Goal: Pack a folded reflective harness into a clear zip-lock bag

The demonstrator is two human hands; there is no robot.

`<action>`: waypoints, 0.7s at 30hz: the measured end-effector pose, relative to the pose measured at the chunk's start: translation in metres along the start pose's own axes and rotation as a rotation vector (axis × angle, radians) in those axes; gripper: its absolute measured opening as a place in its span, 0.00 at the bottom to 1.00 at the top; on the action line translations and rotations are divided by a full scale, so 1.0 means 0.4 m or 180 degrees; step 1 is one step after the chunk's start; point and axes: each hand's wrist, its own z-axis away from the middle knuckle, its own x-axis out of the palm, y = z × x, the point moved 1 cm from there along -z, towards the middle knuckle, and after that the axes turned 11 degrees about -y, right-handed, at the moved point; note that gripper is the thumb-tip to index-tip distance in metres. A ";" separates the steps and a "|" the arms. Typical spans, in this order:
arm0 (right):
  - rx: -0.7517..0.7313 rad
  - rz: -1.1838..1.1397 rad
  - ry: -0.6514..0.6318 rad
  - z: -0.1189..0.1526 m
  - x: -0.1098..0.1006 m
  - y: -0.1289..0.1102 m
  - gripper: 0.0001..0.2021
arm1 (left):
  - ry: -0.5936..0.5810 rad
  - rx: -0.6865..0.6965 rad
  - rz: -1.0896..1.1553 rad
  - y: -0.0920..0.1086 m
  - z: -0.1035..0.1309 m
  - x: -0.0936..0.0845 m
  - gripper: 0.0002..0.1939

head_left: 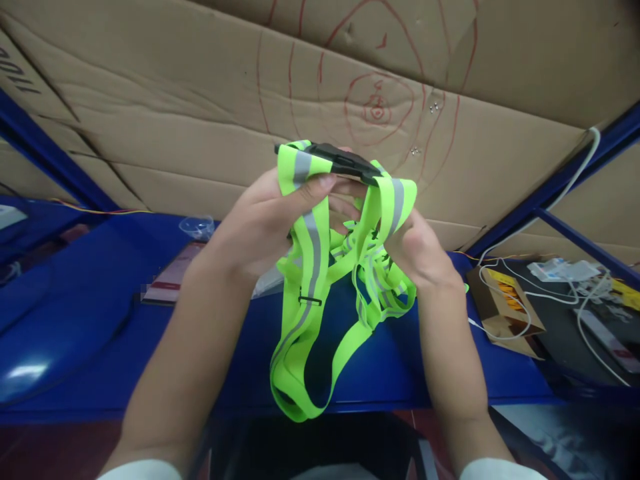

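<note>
Between my hands hangs a neon-yellow reflective harness (313,247) with grey stripes, its loops dangling over the front of the blue shelf. My left hand (270,223) is closed on its left side, the thumb lying over the strap near a black buckle (345,163). The buckle sits at the top, its two halves apparently joined. My right hand (415,243) is behind the right strap by the buckle's other end; some of its fingers are hidden by the webbing. A small black slider (310,301) sits on the left strap. More bunched yellow-green webbing (383,280) lies behind, on the shelf.
A blue metal shelf (100,287) spans the view, backed by cardboard (200,100) with red rings drawn on it. At left are a clear plastic cup (197,227) and a flat reddish packet (170,277). To the right stand an open brown box (505,307) and white cables (545,200).
</note>
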 end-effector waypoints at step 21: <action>0.0023 -0.0241 0.0850 -0.019 0.024 0.043 0.17 | 0.0084 -0.0135 -0.1546 -0.028 -0.005 0.010 0.12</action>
